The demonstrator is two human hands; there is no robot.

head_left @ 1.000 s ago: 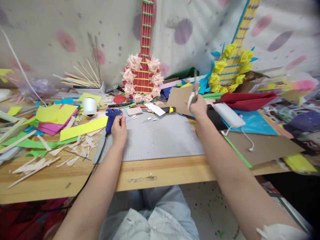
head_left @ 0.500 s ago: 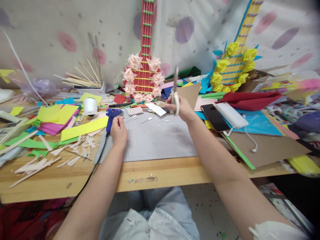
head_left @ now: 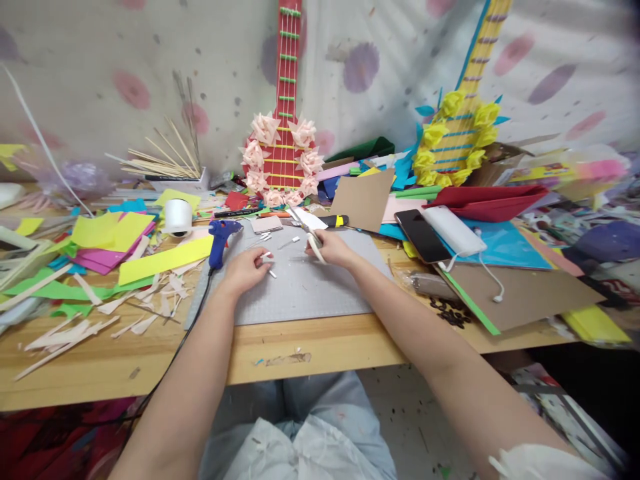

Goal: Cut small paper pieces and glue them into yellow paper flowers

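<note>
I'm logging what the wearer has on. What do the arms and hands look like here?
Both forearms are bare, with no gloves, rings, watch or bracelets visible on the left hand or right hand. A bit of white sleeve shows at the right upper arm.

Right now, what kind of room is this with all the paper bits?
Probably a craft workspace: paper guitars trimmed with paper flowers lean on the wall, coloured paper scraps litter the wooden table, and a blue glue gun lies by the grey cutting mat.
</note>
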